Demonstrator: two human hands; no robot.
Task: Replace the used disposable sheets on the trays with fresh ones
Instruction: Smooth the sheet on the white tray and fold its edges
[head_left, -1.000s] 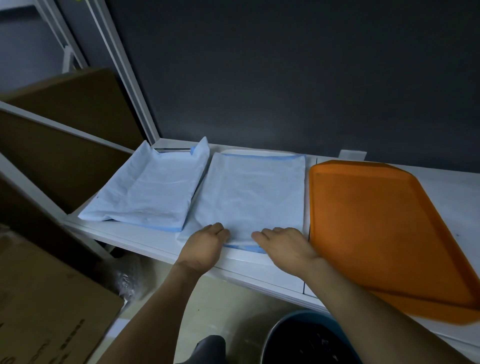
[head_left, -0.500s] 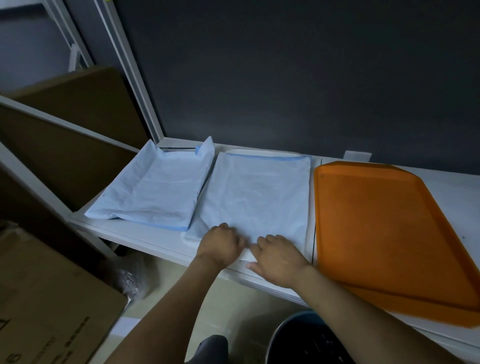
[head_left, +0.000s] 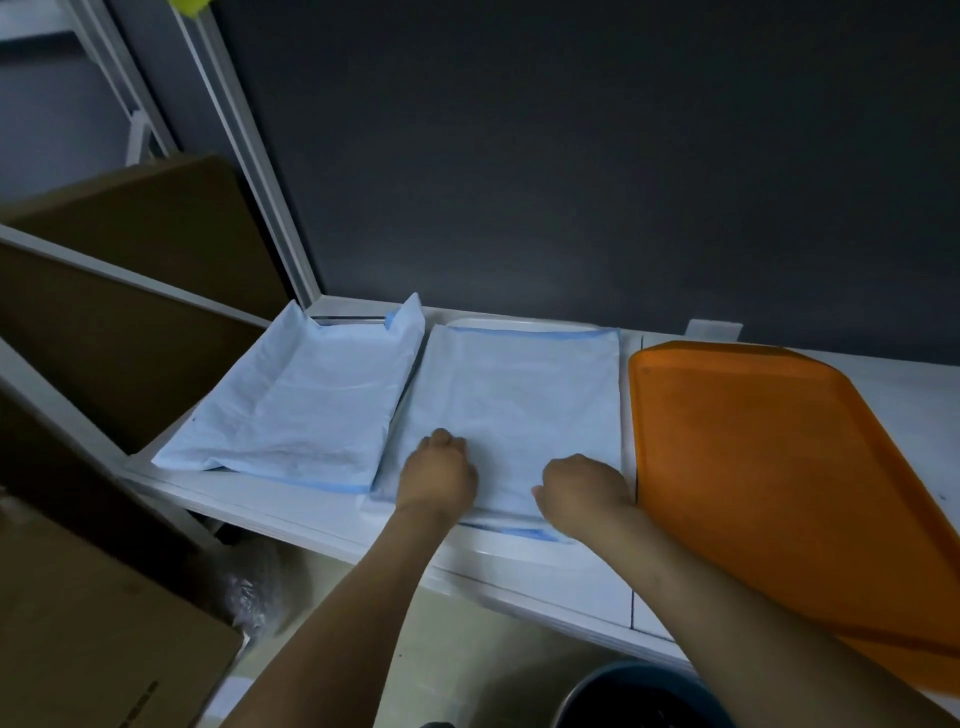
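A pale blue disposable sheet (head_left: 519, 400) lies over a white tray (head_left: 519, 552) in the middle of the white shelf. Both hands are on the sheet's near end with fingers curled down into it. My left hand (head_left: 439, 475) grips near the near left corner and my right hand (head_left: 584, 491) near the near right corner. A blue border strip shows under my right wrist. A second pale blue sheet (head_left: 311, 410) lies on the left with its edges turned up; whatever is under it is hidden. A bare orange tray (head_left: 779, 467) lies on the right, overhanging the shelf's front edge.
Brown cardboard boxes (head_left: 93, 623) stand on the left, below and behind the shelf (head_left: 291, 512). A dark round bin (head_left: 639, 696) sits on the floor under my right arm. A dark wall backs the shelf.
My hands were close together at the sheet's near edge; they have spread apart and moved a little farther onto the sheet. The camera has shifted slightly.
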